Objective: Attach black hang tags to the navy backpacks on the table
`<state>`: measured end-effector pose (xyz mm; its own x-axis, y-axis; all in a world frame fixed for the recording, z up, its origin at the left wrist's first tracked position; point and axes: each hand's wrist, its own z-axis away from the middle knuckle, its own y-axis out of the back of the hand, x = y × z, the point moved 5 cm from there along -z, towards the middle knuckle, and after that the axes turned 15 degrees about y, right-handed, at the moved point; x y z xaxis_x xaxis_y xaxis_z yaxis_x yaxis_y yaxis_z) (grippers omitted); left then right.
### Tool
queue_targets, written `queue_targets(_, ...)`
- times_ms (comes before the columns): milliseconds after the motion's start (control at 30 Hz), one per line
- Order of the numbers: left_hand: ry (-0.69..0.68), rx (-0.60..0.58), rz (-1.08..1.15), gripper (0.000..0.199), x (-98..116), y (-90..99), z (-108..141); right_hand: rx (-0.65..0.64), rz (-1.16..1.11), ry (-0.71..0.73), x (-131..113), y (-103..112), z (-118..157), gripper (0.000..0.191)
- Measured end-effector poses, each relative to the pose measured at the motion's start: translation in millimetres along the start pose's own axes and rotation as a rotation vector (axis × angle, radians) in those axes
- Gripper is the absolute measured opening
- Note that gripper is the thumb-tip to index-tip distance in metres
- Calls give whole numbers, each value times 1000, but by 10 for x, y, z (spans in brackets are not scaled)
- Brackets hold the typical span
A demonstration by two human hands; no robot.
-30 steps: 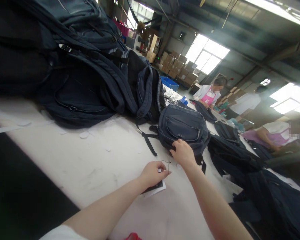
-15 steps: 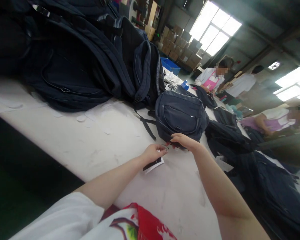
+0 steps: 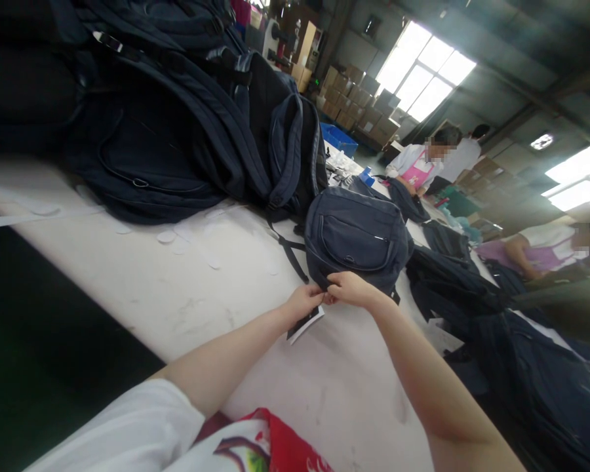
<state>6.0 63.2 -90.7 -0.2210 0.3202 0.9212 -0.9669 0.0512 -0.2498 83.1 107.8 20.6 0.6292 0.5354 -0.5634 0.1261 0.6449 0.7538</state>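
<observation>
A navy backpack stands on the white table in front of me, its front pocket facing my way. My left hand is closed at the backpack's lower left edge, and a black-and-white hang tag hangs from under its fingers. Pressed up against it, my right hand is closed too, its fingertips pinched together at the bottom of the backpack. Whatever lies between the right fingers is too small to make out. A dark strap trails off the backpack's left side.
Large dark backpacks are heaped at the left. More dark bags lie to the right, beside a person in a purple apron. Farther back are a blue bin, a person in a pink apron and stacked cartons.
My right hand has moved left and down from the backpack's bottom edge to meet my left hand. The fingers of both hands are now together. The tag still hangs from the left hand.
</observation>
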Motion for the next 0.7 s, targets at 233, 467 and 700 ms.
queue_targets(233, -48, 89, 40, 29, 51, 63, 130, 141, 951, 172, -492, 218, 287, 24)
queue_targets(467, 196, -215, 95, 43, 41, -16, 217, 272, 1140, 86, -490, 546, 583, 16)
queue_targets(700, 245, -277, 331, 35, 33, -78, 242, 452, 163, 286, -336, 444, 784, 33)
